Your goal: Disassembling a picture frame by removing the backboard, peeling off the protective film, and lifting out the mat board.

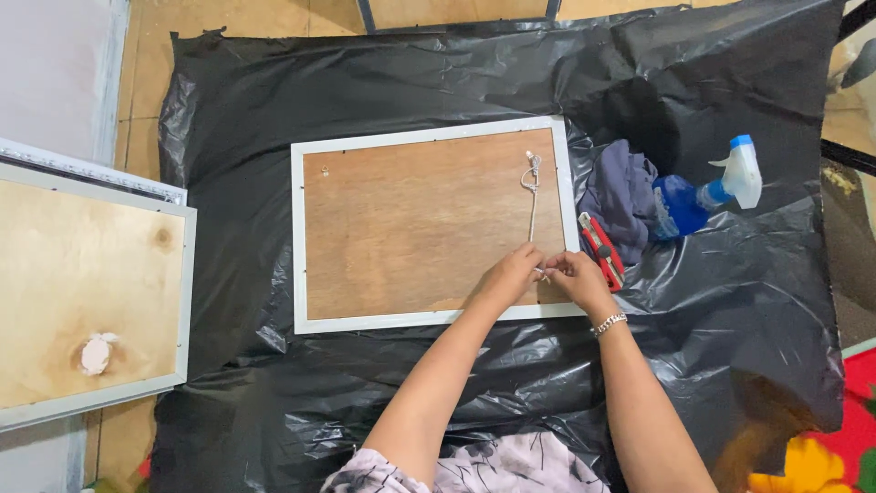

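Noted at frame centre: left hand (507,274) and right hand (575,274) pinching together the lower end of white cord (532,196) on wood-backed frame (429,224); upper end apparently fastened, lower end seemingly not yet fixed.

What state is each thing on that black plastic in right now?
Picture frame: face down, wooden back up.
String: knotted at its top, lower end pinched by both hands.
Left hand: fingers closed on the string.
Right hand: fingers closed on the string.
Spray bottle: lying on its side.
Cloth: crumpled.
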